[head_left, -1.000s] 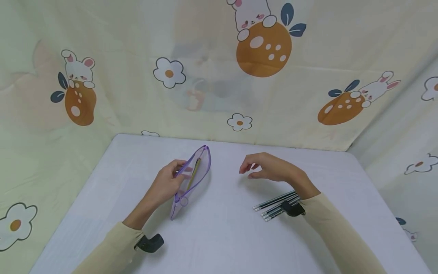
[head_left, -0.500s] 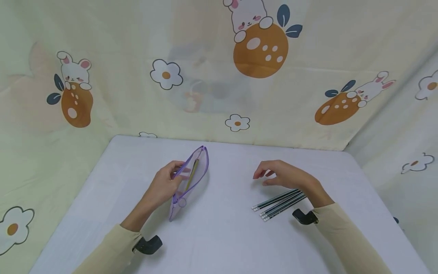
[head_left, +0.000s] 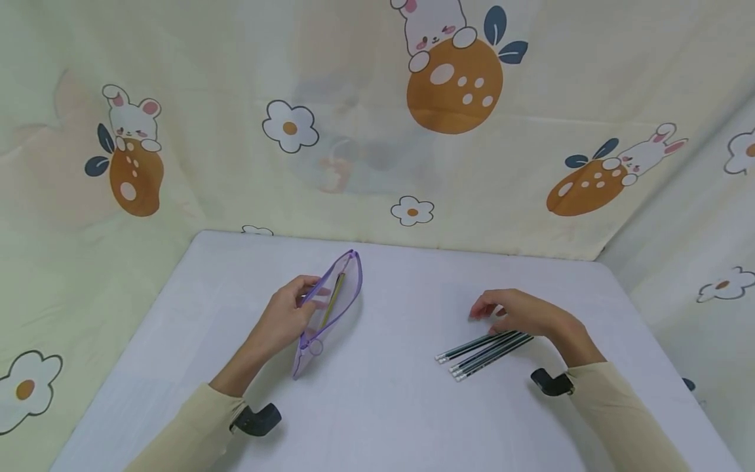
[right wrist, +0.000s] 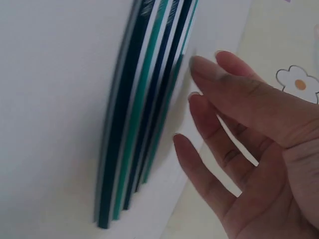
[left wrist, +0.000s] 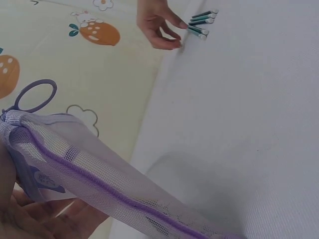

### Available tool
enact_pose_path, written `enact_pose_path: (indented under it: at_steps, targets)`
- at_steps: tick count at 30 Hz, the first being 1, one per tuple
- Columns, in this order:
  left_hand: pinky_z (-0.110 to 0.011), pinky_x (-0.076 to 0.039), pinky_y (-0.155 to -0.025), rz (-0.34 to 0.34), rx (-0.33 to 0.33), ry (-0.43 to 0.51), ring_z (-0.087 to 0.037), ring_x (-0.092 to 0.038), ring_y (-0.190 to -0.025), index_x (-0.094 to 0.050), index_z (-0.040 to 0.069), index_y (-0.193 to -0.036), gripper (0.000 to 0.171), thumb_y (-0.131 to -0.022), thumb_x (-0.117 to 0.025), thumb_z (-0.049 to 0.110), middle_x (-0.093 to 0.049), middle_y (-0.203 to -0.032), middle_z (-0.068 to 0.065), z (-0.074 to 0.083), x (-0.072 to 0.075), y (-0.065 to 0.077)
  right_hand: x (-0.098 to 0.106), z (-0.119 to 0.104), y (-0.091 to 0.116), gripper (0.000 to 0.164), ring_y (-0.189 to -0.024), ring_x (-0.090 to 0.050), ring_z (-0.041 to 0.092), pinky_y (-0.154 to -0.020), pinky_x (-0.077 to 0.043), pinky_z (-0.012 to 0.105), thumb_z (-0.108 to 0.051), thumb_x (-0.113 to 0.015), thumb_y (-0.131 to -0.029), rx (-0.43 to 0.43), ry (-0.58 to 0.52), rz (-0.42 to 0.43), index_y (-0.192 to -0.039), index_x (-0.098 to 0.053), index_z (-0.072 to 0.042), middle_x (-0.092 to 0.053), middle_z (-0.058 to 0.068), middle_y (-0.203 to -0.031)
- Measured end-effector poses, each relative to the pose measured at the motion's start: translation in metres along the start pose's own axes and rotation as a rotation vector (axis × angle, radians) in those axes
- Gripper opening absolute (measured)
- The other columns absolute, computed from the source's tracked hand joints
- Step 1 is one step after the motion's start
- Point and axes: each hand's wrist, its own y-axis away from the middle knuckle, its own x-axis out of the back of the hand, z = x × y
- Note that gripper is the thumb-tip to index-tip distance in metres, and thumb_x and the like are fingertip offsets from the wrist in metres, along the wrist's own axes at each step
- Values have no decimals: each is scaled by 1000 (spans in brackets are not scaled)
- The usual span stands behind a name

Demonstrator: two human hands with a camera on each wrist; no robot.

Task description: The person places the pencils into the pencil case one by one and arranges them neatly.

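Pencils (right wrist: 136, 109) partly beyond right-wrist view's top

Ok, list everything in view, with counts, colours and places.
Mesh pouch: one, pale purple, left of centre
Ring pull: one, purple, on the pouch's near end
Slim stick: one, yellow, inside the pouch
Pencils: several, green and dark, white-ended, right of centre
Table: one, white, under the pencils
Printed cloth: count unclear, cream with flowers and rabbits, behind the table
Wrist devices: two, black, one per wrist
Sleeves: two, beige, one per arm
Left grip: one, bare, holding the pouch
Right grip: one, bare, near the pencils
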Motion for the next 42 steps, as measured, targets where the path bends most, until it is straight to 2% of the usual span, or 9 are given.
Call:
enact_pose_path:
  at_steps: [10,20,27,32,42]
  targets:
    - [-50,-61,-83,1,-7,-2,-30,-66,-114,-51,6,-141,41,-100,-53,9,-65,-129,-11,0,0,-1,3,19,6,33,-111,-59,25,-102,-50,54,-1,-72,-90,-65,-2,14,-120,-68,-13,-68,0,-114]
    - [-48,-61,-81,4,3,-9,-30,-67,-113,-51,6,-142,41,-101,-53,10,-65,-129,-11,-1,-1,-2,4,21,3,27,-101,-58,22,-92,-55,40,-1,-74,-88,-126,37,9,-112,-68,-12,-65,0,-105]
    - [-48,-61,-82,7,7,-16,-30,-66,-113,-52,7,-141,41,-101,-54,10,-65,-129,-11,-1,-2,-2,4,16,4,20,-93,-57,19,-82,-54,30,2,-73,-87,-98,62,-16,-98,-70,-15,-64,0,-96]
    - [-46,-62,-80,4,7,-7,-30,-66,-112,-52,8,-141,40,-101,-54,10,-66,-129,-11,-1,-2,-1,1,16,2,22,-90,-56,18,-78,-53,26,4,-71,-87,-96,76,-30,-96,-68,-17,-62,-1,-92]
    - [-46,-62,-80,5,2,-2,-29,-67,-114,-51,7,-141,40,-101,-52,8,-66,-130,-9,-2,0,0,1,18,1,24,-90,-55,19,-77,-52,28,5,-72,-85,-102,88,-45,-94,-65,-17,-60,0,-90]
